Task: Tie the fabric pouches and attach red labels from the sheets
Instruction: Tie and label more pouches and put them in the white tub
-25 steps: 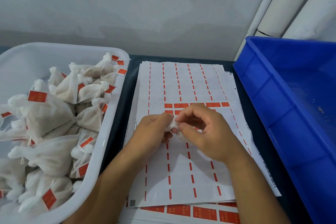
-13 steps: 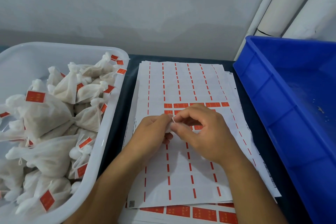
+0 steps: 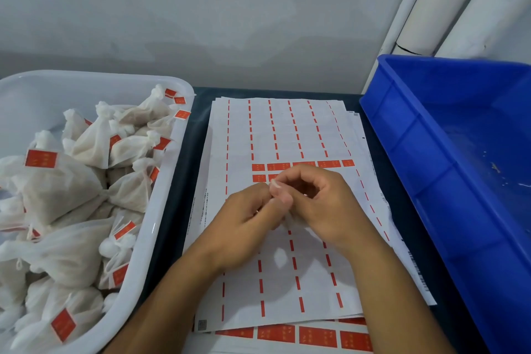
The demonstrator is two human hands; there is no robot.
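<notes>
A small white piece (image 3: pixel 276 183) is pinched between both hands, left hand (image 3: pixel 244 227) and right hand (image 3: pixel 324 204), above the label sheet (image 3: pixel 287 129); it should be kept taut and pressed evenly.

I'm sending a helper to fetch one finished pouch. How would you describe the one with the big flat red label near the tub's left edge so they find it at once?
Start at the white tub left of the label sheets. Among the tied fabric pouches, go to the left side, about halfway up the pile. The pouch there is one of the largest, and its red label lies flat and faces up, fully visible, while its neighbours' labels are smaller, tilted or partly tucked away.
</notes>
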